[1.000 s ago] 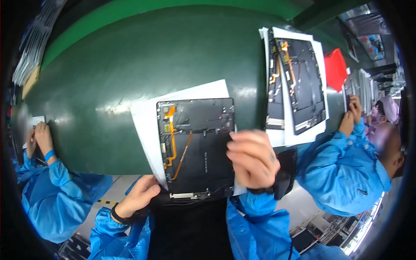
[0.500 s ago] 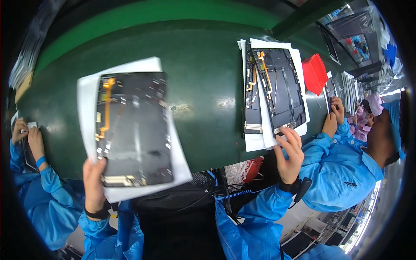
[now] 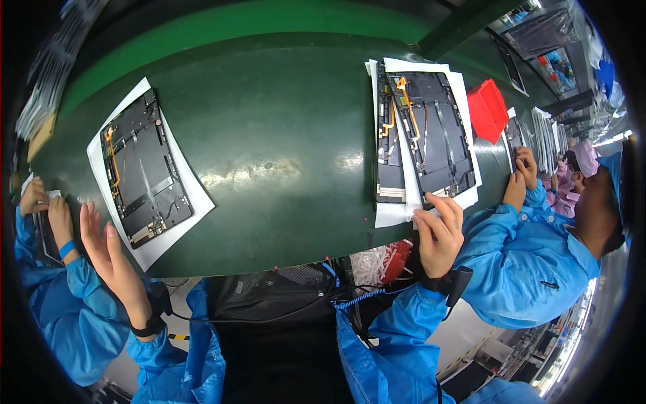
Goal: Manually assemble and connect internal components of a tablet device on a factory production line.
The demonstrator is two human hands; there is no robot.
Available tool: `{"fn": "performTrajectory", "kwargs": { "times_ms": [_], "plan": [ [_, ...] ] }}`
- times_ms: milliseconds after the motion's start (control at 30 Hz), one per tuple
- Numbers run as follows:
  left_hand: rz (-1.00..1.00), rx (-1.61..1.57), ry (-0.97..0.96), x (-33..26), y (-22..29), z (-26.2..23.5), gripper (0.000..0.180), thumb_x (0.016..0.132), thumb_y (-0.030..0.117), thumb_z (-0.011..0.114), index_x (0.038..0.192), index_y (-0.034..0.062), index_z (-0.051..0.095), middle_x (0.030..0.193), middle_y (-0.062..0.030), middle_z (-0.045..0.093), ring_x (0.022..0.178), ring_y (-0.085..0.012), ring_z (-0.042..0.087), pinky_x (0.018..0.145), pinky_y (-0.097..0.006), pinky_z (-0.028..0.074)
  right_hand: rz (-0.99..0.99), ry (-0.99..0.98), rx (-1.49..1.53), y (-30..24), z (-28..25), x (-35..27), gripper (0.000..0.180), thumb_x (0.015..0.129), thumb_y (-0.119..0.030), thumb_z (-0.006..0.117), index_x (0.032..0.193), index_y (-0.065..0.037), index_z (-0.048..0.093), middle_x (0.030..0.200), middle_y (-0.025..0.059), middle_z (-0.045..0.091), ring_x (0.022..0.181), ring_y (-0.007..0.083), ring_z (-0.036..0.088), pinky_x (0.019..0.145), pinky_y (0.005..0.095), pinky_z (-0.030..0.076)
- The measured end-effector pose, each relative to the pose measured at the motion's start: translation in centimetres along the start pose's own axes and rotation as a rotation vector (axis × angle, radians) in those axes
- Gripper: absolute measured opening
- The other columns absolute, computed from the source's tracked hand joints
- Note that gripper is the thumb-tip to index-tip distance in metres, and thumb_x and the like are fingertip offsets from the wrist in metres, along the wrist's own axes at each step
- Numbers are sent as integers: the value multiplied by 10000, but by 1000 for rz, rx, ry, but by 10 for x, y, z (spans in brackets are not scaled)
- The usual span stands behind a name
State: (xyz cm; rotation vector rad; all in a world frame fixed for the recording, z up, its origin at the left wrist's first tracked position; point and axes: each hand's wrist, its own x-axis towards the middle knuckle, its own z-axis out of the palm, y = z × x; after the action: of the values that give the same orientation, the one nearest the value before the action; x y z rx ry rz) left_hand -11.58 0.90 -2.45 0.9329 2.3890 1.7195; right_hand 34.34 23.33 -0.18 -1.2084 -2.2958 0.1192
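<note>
Reaching right, we pinch the near edge of the white sheet [image 3: 431,202] under the opened tablet chassis [image 3: 434,138] with our right hand [image 3: 439,232], fingers curled, to drag it closer. Our left hand [image 3: 108,252] hangs flat, fingers together, beside another chassis [image 3: 145,168] resting on paper on the green belt [image 3: 282,148].

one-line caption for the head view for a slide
Right hand grips white sheet under a dark panel; open left hand beside another panel on the green belt.

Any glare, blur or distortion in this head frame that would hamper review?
Head view: strong fisheye bending of the green table with black corners; a soft glare patch at its middle; left hand and right hand look sharp; the far right edge is overexposed.
</note>
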Motion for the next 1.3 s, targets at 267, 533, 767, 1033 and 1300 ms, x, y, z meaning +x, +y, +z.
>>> {"fn": "performTrajectory", "kwargs": {
  "times_ms": [267,533,767,1033,1300],
  "plan": [
    [209,-303,-321,-36,52,50,437,992,80,587,1405,-60,567,1437,-188,581,1282,-284,598,1054,-416,484,27,98,77,-4,6,3,71,960,76,598,1004,24,616,1190,186,731,1053,325,674,957,408,532],
    [239,-651,-1127,-70,112,123,425,899,17,767,1310,-27,668,1298,-184,662,1155,-307,684,990,-389,553,223,542,341,-4,7,-1,88,1051,58,501,1135,50,527,1154,250,698,1018,262,688,951,382,546],
    [-743,-1075,-1302,-73,116,164,614,1107,193,585,1600,-35,298,1473,-174,573,1314,-203,589,1091,-358,493,-220,265,265,-95,3,-18,70,953,-25,693,915,4,642,1002,179,727,931,366,707,853,453,585],
    [-297,-761,-1156,-66,65,106,757,1022,-8,603,1650,-59,183,1624,-166,411,1499,-221,380,1237,-383,302,-464,-237,768,-124,-9,4,278,778,-178,923,966,-39,772,950,111,782,778,265,773,657,322,616],
    [-500,-621,-1267,-82,49,49,767,1019,33,648,1639,-58,206,1570,-175,463,1440,-225,438,1199,-377,346,-165,-246,382,-150,65,61,282,774,-67,861,1033,-20,761,1087,89,725,966,306,700,834,400,570]
  ]
}}
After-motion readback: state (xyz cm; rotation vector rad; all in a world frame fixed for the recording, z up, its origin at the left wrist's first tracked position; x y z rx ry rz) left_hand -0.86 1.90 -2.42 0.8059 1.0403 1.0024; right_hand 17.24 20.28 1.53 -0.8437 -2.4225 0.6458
